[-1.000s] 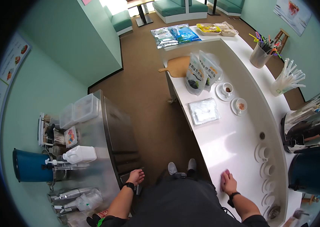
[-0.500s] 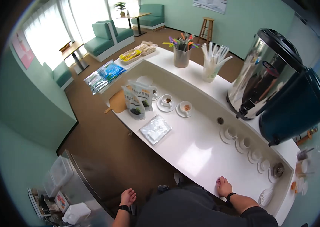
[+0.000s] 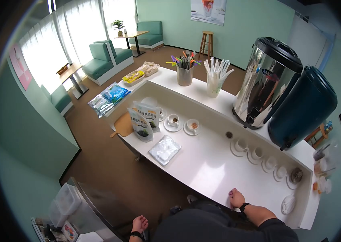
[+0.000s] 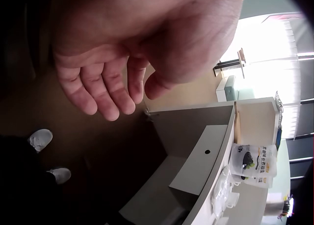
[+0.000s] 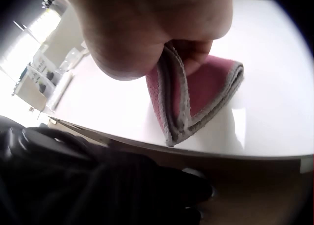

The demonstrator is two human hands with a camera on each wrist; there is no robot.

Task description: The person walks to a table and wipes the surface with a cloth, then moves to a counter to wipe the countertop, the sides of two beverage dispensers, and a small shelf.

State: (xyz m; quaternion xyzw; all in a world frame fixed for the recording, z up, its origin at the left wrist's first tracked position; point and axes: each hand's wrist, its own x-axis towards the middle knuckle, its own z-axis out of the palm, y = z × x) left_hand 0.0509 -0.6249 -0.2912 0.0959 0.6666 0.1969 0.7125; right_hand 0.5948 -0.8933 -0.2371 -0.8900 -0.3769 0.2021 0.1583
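Note:
A folded pink cloth with grey stitched edges [image 5: 213,82] is gripped between the thumb and fingers of my right hand [image 3: 237,198]. The hand is at the front edge of the white counter [image 3: 214,161], and the cloth hangs down at its surface in the right wrist view. Only a sliver of pink shows past the hand in the head view. My left hand [image 3: 139,224] hangs over the floor beside the body. Its fingers [image 4: 100,87] are loosely curled with nothing in them, as the left wrist view shows.
On the counter lie a clear plastic packet [image 3: 165,150], standing pouches [image 3: 141,125], a wooden board [image 3: 123,126] and cups on saucers [image 3: 193,126]. A steel urn [image 3: 265,80] and a teal dispenser [image 3: 303,107] stand on the raised ledge. A steel worktop [image 3: 93,209] is at lower left.
The head view has swung right and up, bringing the urn and seating area into fuller view. My right hand keeps hold of the cloth at the counter's front edge; my left hand stays loose.

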